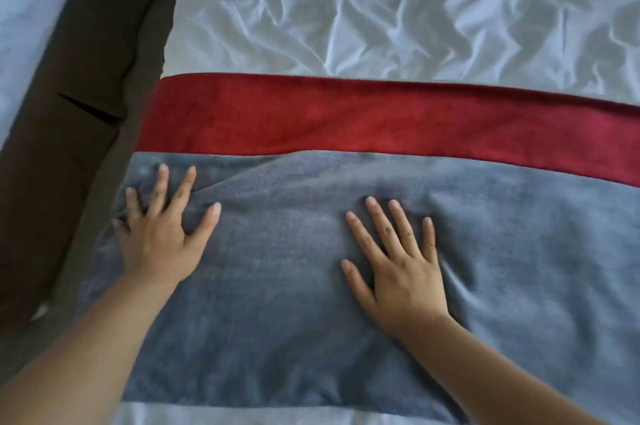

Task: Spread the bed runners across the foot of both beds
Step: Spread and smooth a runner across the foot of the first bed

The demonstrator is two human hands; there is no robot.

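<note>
Two hands flat on the bed runner, fingers straight and spread, nothing gripped. Left hand (pixel 157 237) presses near the runner's left end, close to the bed's left edge, fabric bunched in small folds around its fingertips. Right hand (pixel 398 268) lies palm down nearer the middle, well apart from the left, with creases running off to its right. Both bare forearms come in from the bottom of the view.

Bed runner (pixel 277 320) lies across the bed: wide grey-blue plush band under both hands, red band (pixel 346 123) along its far edge, seam between them straight. Runner runs off the right edge of view. Strip of white sheet shows below its near edge.

White duvet (pixel 398 15) beyond the red band, heavily wrinkled. Dark brown gap (pixel 69 112) left of the bed, then a second white bed (pixel 24 26) at the far left.
</note>
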